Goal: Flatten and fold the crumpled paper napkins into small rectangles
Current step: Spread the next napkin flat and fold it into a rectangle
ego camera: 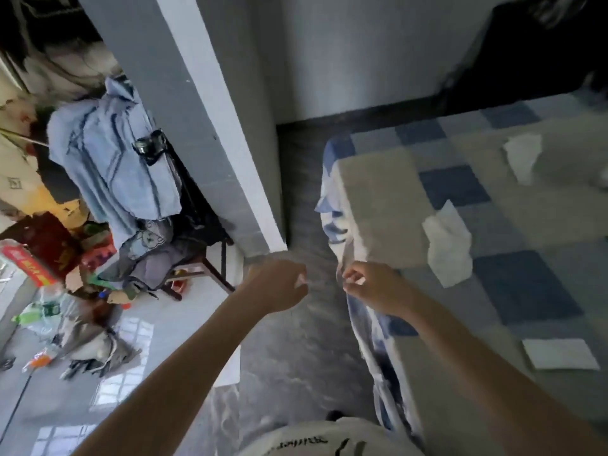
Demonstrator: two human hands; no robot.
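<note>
My left hand (279,286) and my right hand (373,287) are raised side by side over the dark floor, just off the bed's near corner. The fingers of both are curled in a pinch. A small white bit of paper napkin (302,282) shows at my left fingertips, and a pale speck sits at my right fingertips; the rest of it is blurred. A crumpled white napkin (447,246) lies on the blue checked bed cover (526,291). A second crumpled napkin (523,158) lies farther back. A flat folded napkin (561,354) rests near the bed's right side.
A grey and white wall corner (210,133) stands left of the bed, with a strip of dark floor (296,350) between them. Beyond it a chair (197,268) is piled with blue clothes, and bags, bottles and clutter cover the pale floor at left.
</note>
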